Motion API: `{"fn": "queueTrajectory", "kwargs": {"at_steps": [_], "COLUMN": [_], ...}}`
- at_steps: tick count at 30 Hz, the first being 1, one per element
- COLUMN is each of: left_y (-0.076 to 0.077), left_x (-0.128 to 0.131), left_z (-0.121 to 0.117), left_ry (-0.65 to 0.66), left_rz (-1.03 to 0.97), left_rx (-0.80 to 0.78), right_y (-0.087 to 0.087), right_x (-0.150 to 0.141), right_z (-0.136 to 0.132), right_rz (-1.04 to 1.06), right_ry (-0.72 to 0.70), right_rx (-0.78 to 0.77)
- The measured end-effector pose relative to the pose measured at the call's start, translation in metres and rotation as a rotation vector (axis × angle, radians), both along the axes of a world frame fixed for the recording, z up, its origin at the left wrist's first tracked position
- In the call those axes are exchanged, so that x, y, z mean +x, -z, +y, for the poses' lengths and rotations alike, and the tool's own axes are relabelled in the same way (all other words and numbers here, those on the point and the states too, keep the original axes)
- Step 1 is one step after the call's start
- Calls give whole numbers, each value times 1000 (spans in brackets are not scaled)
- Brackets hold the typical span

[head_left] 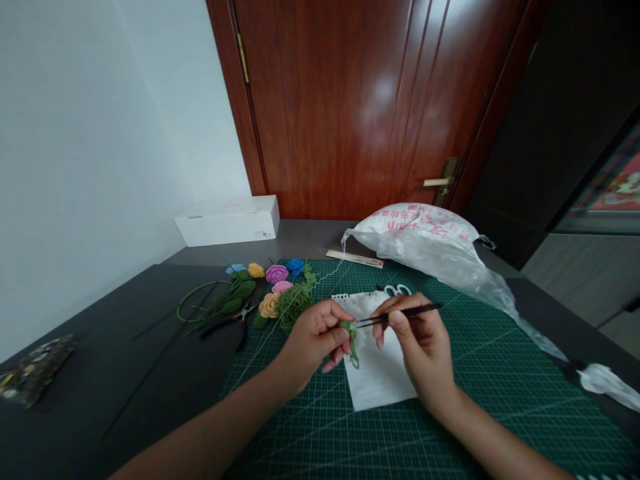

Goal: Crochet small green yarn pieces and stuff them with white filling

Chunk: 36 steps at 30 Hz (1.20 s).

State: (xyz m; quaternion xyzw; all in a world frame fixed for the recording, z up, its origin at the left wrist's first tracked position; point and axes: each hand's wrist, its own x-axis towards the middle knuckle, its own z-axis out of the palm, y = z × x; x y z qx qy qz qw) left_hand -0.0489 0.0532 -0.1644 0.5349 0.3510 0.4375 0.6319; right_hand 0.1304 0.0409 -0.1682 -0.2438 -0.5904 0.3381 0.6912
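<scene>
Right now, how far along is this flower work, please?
Done: several crocheted roses lie finished beside the mat. In hand: the left hand pinches a green crochet piece, and the right hand holds a thin black tool at it. Left: a leafy green clump and wire stems lie unjoined.

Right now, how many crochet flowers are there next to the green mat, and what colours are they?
light blue flower: 1
yellow flower: 1
purple flower: 1
bright blue flower: 1
pink flower: 1
peach flower: 1
Total: 6
</scene>
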Motion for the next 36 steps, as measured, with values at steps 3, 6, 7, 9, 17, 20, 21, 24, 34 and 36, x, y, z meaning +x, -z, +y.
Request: {"fn": "queueTrajectory", "kwargs": {"at_steps": [3, 6, 7, 9, 17, 20, 21, 24, 34, 36], "left_y": [1, 1, 1, 0, 1, 2, 2, 3, 2, 2], "left_x": [-3, -3, -3, -2, 0, 0, 0, 0, 0, 0], "left_z": [4, 4, 4, 2, 1, 2, 2, 2, 1, 1], "left_ry": [-24, -24, -18, -6, 32, 29, 27, 23, 26, 33], "left_rz": [-14, 0, 7, 11, 26, 29, 30, 33, 33, 24], "left_rx": [25, 22, 19, 19, -2, -6, -6, -5, -11, -11], "right_y": [-6, -5, -3, 1, 6, 3, 2, 1, 6, 4], "right_x": [4, 3, 1, -2, -1, 0, 0, 1, 1, 1], "right_z": [-3, -5, -6, -6, -5, -7, -7, -7, -7, -8], "right_rz": [3, -15, -20, -30, -114, -121, -108, -70, -96, -87], "right_ry": [82, 37, 20, 0, 86, 94, 90, 77, 71, 71], "right_rx": [22, 18, 20, 34, 69, 67, 70, 88, 91, 90]}}
